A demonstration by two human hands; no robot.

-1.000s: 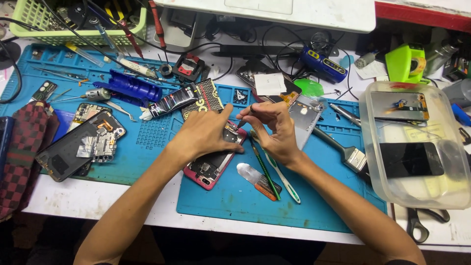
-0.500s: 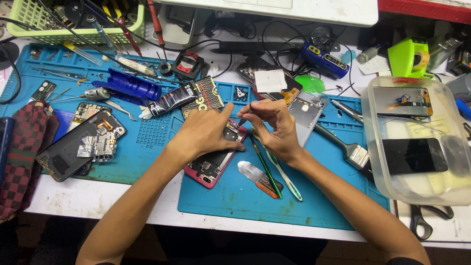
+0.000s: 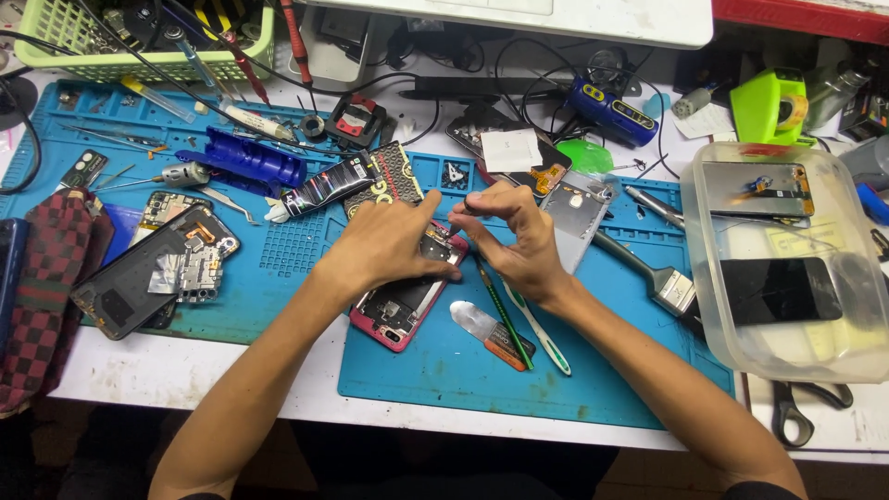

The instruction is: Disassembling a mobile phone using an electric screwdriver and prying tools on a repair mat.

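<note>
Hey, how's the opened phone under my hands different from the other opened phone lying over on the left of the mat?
The red-framed phone has a red rim; the dark phone on the left has a black body. The red-framed phone is partly covered by the left hand, with the right hand at its top end; the dark phone lies untouched. Both lie flat on the blue mats, backs off, circuit parts exposed.

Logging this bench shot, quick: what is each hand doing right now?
Left hand: open, palm down, resting on the opened red phone.
Right hand: fingers pinched at the phone's top; what they hold cannot be told.
</note>
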